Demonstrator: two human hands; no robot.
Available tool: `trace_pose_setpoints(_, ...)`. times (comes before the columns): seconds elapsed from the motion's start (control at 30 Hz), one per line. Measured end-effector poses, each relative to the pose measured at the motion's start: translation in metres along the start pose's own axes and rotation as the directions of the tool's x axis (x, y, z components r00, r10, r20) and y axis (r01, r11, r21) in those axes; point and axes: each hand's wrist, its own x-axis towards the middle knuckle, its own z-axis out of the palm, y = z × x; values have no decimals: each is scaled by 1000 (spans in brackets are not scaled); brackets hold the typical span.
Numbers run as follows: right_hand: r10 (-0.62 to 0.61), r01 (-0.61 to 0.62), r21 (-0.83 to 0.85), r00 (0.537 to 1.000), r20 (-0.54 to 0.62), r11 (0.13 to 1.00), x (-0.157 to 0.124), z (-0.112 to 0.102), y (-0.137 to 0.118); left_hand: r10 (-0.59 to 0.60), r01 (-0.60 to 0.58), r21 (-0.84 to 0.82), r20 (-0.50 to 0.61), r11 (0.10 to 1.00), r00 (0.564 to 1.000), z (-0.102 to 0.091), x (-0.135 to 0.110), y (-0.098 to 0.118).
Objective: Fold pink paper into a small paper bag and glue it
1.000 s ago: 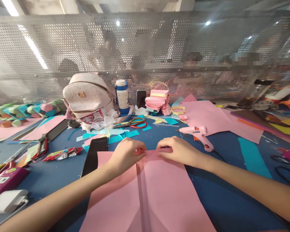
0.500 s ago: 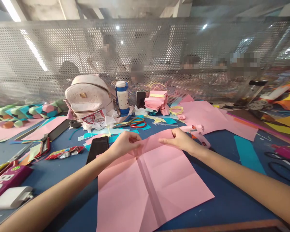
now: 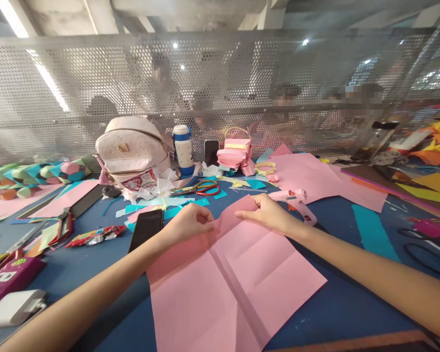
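pink paper [image 3: 238, 274] on table, far edge pinched between both hands' fingers [image 3: 209, 221]

Head camera – forward and down, close over table [image 3: 337, 308]

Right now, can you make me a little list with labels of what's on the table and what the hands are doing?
Left hand: pinches the far edge of the pink paper
Right hand: holds the same edge, lifted off the table
Paper: creased down the middle
Left of paper: black phone
Right of hands: pink glue gun
Behind: scissors, backpack, bottle
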Motion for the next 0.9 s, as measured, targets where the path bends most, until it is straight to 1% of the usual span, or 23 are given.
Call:
trace_pose_setpoints(0.17,-46,46,-51,999,-1,998,9,0,-1,-20,20,-6,29,1000,999,4,-1,-1)
trace_pose_setpoints(0.3,-64,66,-74,998,26,995,17,1,-3,-25,26,-4,47,1000,999,6,-2,-4)
trace_pose_setpoints(0.47,-65,66,-84,998,11,994,19,3,-3,-30,36,115,-54,993,998,6,-1,-9)
trace_pose_setpoints(0.57,-61,61,-75,998,0,995,18,5,-3,-44,57,173,-80,983,996,6,-1,-9)
trace_pose_setpoints(0.67,-51,50,-68,999,-12,996,16,7,-3,-66,83,201,-91,976,994,9,-2,-8)
trace_pose_setpoints(0.8,-38,37,-71,999,-20,997,17,9,-1,-87,119,228,-147,966,985,13,-6,-6)
trace_pose_setpoints(0.9,-44,42,-81,999,-19,996,19,9,2,-91,132,230,-181,964,979,12,-8,-3)
